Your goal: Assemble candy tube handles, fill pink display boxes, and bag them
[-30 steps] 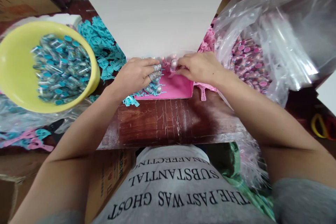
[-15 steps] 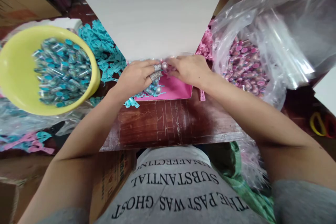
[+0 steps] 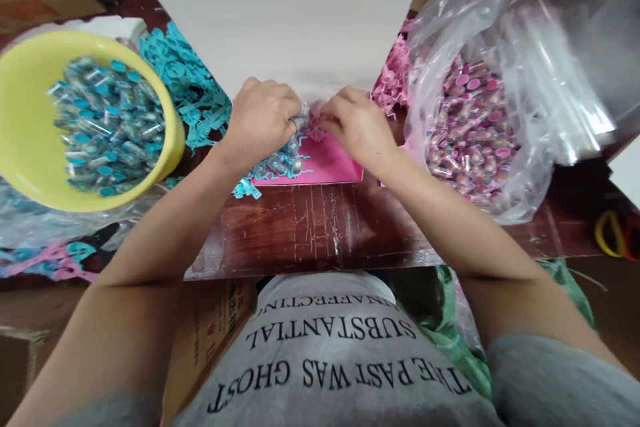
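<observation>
My left hand (image 3: 263, 117) is curled closed over the left side of a shallow pink tray (image 3: 333, 163). At its fingertips shows a silvery glittering bit (image 3: 302, 116); what the fingers hold is not clear. Under it lie small clear pieces with turquoise parts (image 3: 283, 163) on the tray's left side. My right hand (image 3: 357, 123) reaches in from the right, thumb and fingers pinched beside small pink pieces (image 3: 316, 124). What lies inside this pinch is hidden. Behind both hands rises a large white panel (image 3: 285, 20).
At left stands a yellow basin (image 3: 30, 120) of turquoise-capped clear tubes, beside a turquoise plastic heap (image 3: 183, 83). To the right are pink plastic pieces (image 3: 393, 77) and a clear bag (image 3: 530, 193) of pink-capped tubes. Yellow-handled scissors (image 3: 607, 233) lie far right.
My left hand has turned more knuckles-up and its fingers are more curled. My right hand has drawn slightly left, its fingers more bent. The view has shifted a little.
</observation>
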`<action>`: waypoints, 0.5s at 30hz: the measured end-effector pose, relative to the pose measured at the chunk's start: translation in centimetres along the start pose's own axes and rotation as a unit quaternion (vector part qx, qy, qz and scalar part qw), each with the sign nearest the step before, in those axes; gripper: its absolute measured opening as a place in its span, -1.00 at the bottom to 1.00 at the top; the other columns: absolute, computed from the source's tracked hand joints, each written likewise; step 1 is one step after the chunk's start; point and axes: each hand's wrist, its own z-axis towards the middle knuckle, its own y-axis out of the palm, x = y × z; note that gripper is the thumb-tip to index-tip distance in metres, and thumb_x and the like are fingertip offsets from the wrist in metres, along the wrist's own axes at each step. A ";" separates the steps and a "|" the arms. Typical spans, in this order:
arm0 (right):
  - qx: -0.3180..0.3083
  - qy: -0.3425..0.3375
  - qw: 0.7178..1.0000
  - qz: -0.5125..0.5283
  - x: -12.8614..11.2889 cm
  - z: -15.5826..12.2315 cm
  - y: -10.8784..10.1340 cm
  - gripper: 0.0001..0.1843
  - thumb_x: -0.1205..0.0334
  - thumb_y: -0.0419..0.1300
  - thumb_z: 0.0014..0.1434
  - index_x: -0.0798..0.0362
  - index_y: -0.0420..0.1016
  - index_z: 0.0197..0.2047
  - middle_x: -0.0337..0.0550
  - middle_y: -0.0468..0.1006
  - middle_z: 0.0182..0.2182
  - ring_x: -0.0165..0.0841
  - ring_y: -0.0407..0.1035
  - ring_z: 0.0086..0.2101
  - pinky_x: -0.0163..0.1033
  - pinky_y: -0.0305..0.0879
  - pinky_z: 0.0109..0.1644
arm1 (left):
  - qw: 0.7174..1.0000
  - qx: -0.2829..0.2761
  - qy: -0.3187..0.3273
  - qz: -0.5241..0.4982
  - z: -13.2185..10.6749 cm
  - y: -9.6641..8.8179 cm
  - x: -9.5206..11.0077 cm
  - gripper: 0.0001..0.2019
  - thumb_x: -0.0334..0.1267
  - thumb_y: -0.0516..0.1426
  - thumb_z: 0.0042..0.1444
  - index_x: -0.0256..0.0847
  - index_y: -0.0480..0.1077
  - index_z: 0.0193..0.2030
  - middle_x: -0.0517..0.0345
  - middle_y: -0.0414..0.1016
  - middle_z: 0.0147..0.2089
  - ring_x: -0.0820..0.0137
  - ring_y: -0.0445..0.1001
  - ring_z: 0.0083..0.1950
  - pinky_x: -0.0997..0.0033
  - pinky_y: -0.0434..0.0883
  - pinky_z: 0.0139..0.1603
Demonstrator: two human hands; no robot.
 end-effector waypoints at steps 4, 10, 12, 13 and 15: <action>-0.004 -0.011 0.999 0.031 0.5 -0.9 -0.8 -0.69 0.11 0.09 0.51 -0.02 0.54 0.18 -0.06 0.58 0.10 -0.17 0.51 0.05 -0.01 0.48 0.19 | 0.999 0.012 0.029 0.028 -0.4 -1.8 1.9 -0.81 -0.20 0.16 0.36 -0.18 0.60 -0.14 0.05 0.69 0.06 0.19 0.56 0.07 -0.04 0.39 0.35; 0.160 0.074 0.984 -0.018 7.2 -6.1 -9.6 -0.64 -0.03 0.17 0.47 -0.10 0.54 0.21 -0.01 0.58 0.11 -0.18 0.54 -0.05 0.03 0.47 0.18 | 0.995 0.024 0.098 0.000 -2.6 2.0 15.2 -0.71 -0.28 0.07 0.48 -0.26 0.61 0.11 -0.09 0.68 0.13 0.11 0.62 0.04 0.08 0.56 0.03; 0.111 0.115 0.983 -0.093 9.8 -8.9 -11.6 -0.72 0.04 0.17 0.45 -0.06 0.62 0.06 0.00 0.61 0.01 -0.13 0.53 -0.06 0.05 0.47 0.11 | 0.995 -0.050 0.086 -0.023 -2.8 6.3 19.5 -0.66 -0.35 0.04 0.49 -0.29 0.56 0.23 -0.18 0.62 0.25 0.10 0.62 0.13 0.14 0.59 0.00; 0.051 0.128 0.981 -0.133 10.8 -10.4 -12.0 -0.73 0.07 0.16 0.45 -0.05 0.65 0.01 0.01 0.61 -0.02 -0.11 0.53 -0.06 0.05 0.48 0.06 | 0.995 -0.078 0.059 -0.012 -2.9 8.4 21.0 -0.61 -0.36 0.03 0.49 -0.33 0.50 0.32 -0.25 0.52 0.37 0.01 0.56 0.26 0.10 0.59 0.06; -0.080 0.139 0.966 -0.202 12.1 -13.2 -11.6 -0.71 0.11 0.13 0.45 -0.02 0.67 -0.02 0.05 0.62 -0.02 -0.04 0.52 -0.02 0.02 0.47 -0.04 | 0.993 -0.114 0.025 0.007 -3.5 11.7 22.5 -0.55 -0.35 0.01 0.50 -0.38 0.39 0.44 -0.30 0.33 0.52 -0.12 0.39 0.46 -0.03 0.52 0.28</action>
